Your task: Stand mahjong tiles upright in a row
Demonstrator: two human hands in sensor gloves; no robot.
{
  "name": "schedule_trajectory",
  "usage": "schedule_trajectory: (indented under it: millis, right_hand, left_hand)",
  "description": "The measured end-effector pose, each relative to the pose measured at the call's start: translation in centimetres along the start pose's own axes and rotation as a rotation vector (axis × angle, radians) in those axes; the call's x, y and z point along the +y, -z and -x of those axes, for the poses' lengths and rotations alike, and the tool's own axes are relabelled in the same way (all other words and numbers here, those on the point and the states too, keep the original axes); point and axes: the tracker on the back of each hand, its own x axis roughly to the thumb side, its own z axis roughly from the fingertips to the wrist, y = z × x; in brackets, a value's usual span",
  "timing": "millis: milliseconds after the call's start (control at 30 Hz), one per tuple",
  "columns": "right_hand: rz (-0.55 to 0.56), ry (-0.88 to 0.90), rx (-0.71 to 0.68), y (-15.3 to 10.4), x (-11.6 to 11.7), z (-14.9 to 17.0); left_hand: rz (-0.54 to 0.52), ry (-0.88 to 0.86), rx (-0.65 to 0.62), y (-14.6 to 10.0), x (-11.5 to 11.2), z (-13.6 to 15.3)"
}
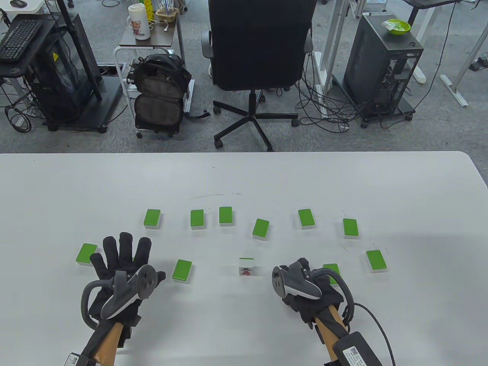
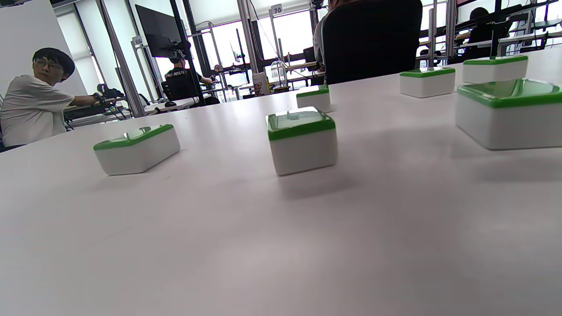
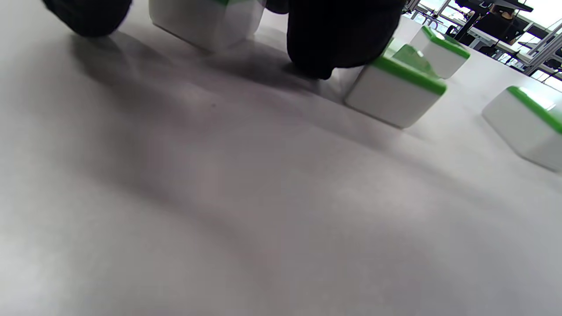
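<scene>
Table view. One mahjong tile (image 1: 246, 266) upright near the middle of the white tabletop (image 1: 244, 179), printed face toward the camera; eleven others flat, green backs up. Six in a loose far arc, from the far-left tile (image 1: 152, 219) to the far-right tile (image 1: 350, 228). Left hand (image 1: 122, 267) flat on the tabletop, fingers spread, holding nothing, between the left-edge tile (image 1: 86, 254) and a flat tile (image 1: 182, 271) just to its right. Right hand (image 1: 305, 284) curled over a half-hidden tile (image 1: 331, 271); grip state cannot be told here. Another flat tile (image 1: 376, 261) just beyond. Judged step: tipping the hidden tile onto its short end, then carrying it beside the upright one. Best done by pinching the long sides, setting down squarely, releasing without sideways drag. Open room on both sides of the upright tile; near and far tabletop edges well apart from all tiles.

Left wrist view. No fingers in view. Nearest tile (image 2: 302, 139) flat, a second (image 2: 137, 148) to its left, a large one (image 2: 509, 114) at right; bare tabletop in front.

Right wrist view. Gloved fingers (image 3: 342, 35) down at the tabletop, touching a green-backed tile (image 3: 395, 90); a white tile (image 3: 206, 19) at the top edge between fingers, contact unclear. A further tile (image 3: 527, 125) apart at right. Risk judged: knocking neighbours while lifting.
</scene>
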Motion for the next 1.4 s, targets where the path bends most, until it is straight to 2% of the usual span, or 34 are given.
schedule_trajectory:
  millis: [333, 533, 1000, 1200, 1400]
  right_hand:
    - [0.101, -0.036, -0.016, -0.2, 0.2, -0.9]
    - [0.154, 0.029, -0.012, -0.2, 0.0, -0.8]
    - [0.132, 0.131, -0.01, 0.2, -0.9, 1.0]
    - [0.137, 0.266, -0.073, 0.5, -2.2, 1.3]
    - [0.148, 0.214, -0.094, 1.7, -5.4, -0.2]
  left_hand:
    - [0.022, 0.033, 0.007, 0.0, -0.2, -0.3]
    - [0.019, 0.034, 0.013, -0.1, -0.1, -0.2]
    - [0.019, 0.033, 0.014, 0.0, -0.1, -0.2]
    - [0.013, 0.021, 0.014, 0.0, 0.0, -0.1]
    - [0.009, 0.018, 0.009, 0.0, 0.0, -0.1]
